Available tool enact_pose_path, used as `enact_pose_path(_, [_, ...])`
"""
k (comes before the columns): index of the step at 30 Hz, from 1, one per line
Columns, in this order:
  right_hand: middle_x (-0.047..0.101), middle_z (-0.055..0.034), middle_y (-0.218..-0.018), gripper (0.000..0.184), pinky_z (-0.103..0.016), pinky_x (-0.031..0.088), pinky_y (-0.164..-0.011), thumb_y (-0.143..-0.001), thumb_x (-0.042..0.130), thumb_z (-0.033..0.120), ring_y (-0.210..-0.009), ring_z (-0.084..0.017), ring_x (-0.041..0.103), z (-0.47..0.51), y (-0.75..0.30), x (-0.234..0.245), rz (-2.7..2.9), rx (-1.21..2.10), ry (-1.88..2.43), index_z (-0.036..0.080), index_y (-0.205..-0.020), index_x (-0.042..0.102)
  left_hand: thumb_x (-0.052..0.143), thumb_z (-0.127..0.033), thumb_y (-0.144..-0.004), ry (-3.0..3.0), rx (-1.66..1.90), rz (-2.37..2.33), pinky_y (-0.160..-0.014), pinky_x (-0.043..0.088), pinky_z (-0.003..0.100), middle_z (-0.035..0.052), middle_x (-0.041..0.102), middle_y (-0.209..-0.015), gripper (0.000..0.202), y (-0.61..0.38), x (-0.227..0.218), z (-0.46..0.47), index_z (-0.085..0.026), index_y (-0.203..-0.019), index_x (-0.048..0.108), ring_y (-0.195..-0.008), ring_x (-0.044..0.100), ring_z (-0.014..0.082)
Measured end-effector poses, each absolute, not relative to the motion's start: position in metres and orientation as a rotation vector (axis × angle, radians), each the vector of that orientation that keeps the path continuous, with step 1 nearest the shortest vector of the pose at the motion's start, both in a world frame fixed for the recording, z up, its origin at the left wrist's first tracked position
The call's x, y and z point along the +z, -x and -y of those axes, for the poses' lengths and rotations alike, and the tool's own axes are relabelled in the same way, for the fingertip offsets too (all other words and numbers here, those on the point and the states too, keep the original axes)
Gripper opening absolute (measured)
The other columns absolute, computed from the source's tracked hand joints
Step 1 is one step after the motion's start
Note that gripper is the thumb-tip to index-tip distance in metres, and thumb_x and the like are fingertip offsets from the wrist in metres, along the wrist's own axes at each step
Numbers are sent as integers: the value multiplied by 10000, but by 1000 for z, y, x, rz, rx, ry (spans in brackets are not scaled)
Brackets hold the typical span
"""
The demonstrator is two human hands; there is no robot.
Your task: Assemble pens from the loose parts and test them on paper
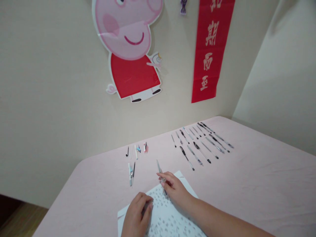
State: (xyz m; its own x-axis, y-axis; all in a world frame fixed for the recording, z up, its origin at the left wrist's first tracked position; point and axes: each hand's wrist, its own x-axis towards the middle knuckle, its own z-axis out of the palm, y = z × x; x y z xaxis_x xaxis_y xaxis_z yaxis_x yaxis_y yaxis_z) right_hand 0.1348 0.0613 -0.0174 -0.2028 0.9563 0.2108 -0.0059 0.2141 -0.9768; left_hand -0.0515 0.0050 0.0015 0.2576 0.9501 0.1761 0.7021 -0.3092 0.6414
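My right hand [174,188] is closed round a clear pen [160,172] whose upper end points away from me, its tip down on a white sheet of paper [170,217] covered in grey scribbles. My left hand [137,214] rests on the sheet's left part with fingers curled, pressing it down; it may pinch something small and dark that I cannot make out. The sheet lies on a table with a pink cloth [247,184].
Several pens [201,144] lie in rows at the back right of the table. Small pen parts and caps [137,149] lie at the back middle, and a clear pen with a dark refill [130,172] nearer. A cartoon pig cutout [133,62] and red banner [209,52] hang on the wall.
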Motion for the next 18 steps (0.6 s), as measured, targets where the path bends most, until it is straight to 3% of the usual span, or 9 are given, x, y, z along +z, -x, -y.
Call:
enact_pose_path(6, [560, -15, -904, 572, -225, 411, -518, -732, 634, 265, -568, -82, 475, -59, -131, -13, 1184, 1388, 1023, 254, -1288, 499, 468, -282, -886, -2079, 755, -1514, -756, 476, 308, 54, 611, -854, 162, 51, 3, -4, -208, -862, 610, -834, 592, 196])
enact_pose_path(13, [536, -4, -829, 456, -201, 352, -426, -709, 637, 357, -530, -86, 480, -66, -136, -9, 962, 1389, 1105, 207, -1135, 570, 463, -303, -887, -2067, 756, -1514, -742, 474, 302, 49, 615, -835, 181, 52, 5, -7, -208, -840, 611, -811, 596, 192])
enact_pose_path(18, [553, 13, -728, 365, -198, 342, -428, -748, 570, 308, -504, -92, 469, -89, -150, -9, 1081, 1286, 1180, 176, -1089, 573, 478, -327, -870, -2058, 813, -1504, -702, 478, 298, 45, 622, -797, 195, 49, 5, -8, -214, -803, 622, -765, 600, 195])
